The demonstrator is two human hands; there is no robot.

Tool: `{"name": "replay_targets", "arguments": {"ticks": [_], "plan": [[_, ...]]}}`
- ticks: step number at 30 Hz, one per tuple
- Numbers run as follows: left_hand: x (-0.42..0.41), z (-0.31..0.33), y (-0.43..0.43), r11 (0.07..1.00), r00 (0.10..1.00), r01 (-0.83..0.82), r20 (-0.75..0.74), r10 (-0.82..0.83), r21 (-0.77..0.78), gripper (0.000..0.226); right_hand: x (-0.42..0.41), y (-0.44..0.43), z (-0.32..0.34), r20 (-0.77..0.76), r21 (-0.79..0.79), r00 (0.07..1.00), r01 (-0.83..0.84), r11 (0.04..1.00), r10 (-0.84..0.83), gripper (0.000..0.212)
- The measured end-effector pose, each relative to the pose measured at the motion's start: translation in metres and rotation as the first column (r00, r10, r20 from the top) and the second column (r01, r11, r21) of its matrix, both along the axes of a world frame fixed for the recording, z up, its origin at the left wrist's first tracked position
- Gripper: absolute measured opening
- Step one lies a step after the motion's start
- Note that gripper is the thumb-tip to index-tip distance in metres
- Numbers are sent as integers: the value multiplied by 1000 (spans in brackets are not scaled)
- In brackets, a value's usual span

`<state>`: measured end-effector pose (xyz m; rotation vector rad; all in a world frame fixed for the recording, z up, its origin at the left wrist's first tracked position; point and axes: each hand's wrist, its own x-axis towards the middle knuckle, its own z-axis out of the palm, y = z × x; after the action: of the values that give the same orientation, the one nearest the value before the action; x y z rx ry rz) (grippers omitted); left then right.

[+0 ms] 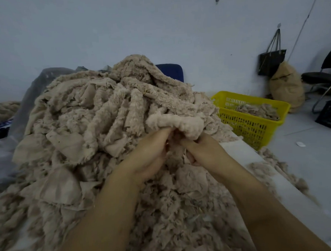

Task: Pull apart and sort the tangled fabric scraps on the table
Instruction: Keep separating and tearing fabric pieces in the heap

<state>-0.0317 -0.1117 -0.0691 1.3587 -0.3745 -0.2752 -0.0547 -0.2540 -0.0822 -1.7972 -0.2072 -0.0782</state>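
Tangled beige heap of fabric scraps [87, 114] piled high over most of the bench [247, 157], its far side out of sight. At the near slope, left hand [151, 155] and right hand [202, 150] close together, gripping one fluffy scrap [178, 122]; fingers [162, 134] curled into it, tips buried in fabric and hard to make out. Forearms cut off at the bottom edge. At right, yellow basket [247, 126] holding more scraps, near corner hidden behind the heap.
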Motion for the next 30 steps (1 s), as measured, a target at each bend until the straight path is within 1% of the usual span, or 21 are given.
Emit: {"name": "replay_targets", "arguments": {"ticks": [2,3,4,5,6,7,8,9,10,12,13,14,16,17,18,20,22,23,25,27,30], "plan": [[-4,-3,3,991,992,120,17,-122,63,27,2,-13,-2,-78,137,997,18,990,-7,25],[-6,-7,4,988,992,116,32,-119,102,25,6,-22,-2,-118,283,992,79,956,-47,21],[-7,-11,5,981,995,69,65,-81,180,29,10,-33,-2,-184,477,977,182,860,-105,21],[-7,-17,7,951,990,7,129,-49,309,41,12,-45,0,-273,661,951,296,690,-147,22],[-9,-23,8,861,976,-45,205,-69,507,53,15,-55,-1,-342,765,925,375,523,-164,22],[-12,-30,9,715,951,-77,267,-156,694,61,14,-62,-5,-393,782,904,424,456,-167,25],[-14,-40,10,552,909,-115,312,-276,826,62,12,-63,-10,-427,725,887,453,519,-177,29],[-14,-51,10,434,866,-160,337,-370,887,56,9,-60,-15,-432,611,880,446,654,-197,33],[-15,-58,10,407,843,-215,379,-382,888,43,7,-55,-24,-391,446,890,405,798,-233,32],[-13,-59,10,566,856,-338,496,-147,752,21,-5,-39,-39,-162,48,966,209,977,-199,17],[-11,-55,10,651,867,-400,497,39,645,20,-11,-29,-43,-43,-158,997,63,985,-71,8],[-10,-49,11,709,870,-446,451,199,546,18,-15,-21,-49,13,-340,997,-69,938,78,2],[-8,-34,15,786,875,-475,311,373,396,18,-16,-12,-62,75,-598,978,-114,793,197,12],[-8,-29,20,801,867,-496,245,434,335,19,-17,-13,-62,92,-595,985,-62,801,144,17],[-8,-24,26,815,857,-516,165,489,265,21,-16,-17,-60,76,-488,997,6,873,35,20],[-9,-16,40,829,848,-526,34,530,190,32,-14,-28,-49,-45,-125,977,201,972,-207,19],[-11,-12,49,850,866,-488,-8,499,198,40,-14,-41,-35,-195,218,942,313,924,-274,21],[-13,-11,50,865,878,-465,-31,479,190,37,-14,-45,-29,-197,293,948,299,908,-249,22],[-14,-12,52,862,877,-457,-49,477,220,34,-16,-47,-19,-147,351,971,232,907,-191,28],[-16,-9,56,840,870,-478,8,493,258,37,-16,-49,-10,-82,403,972,236,884,-222,35],[-18,-2,63,812,850,-522,86,519,261,70,-15,-54,-2,-69,407,933,351,844,-354,37]]}}
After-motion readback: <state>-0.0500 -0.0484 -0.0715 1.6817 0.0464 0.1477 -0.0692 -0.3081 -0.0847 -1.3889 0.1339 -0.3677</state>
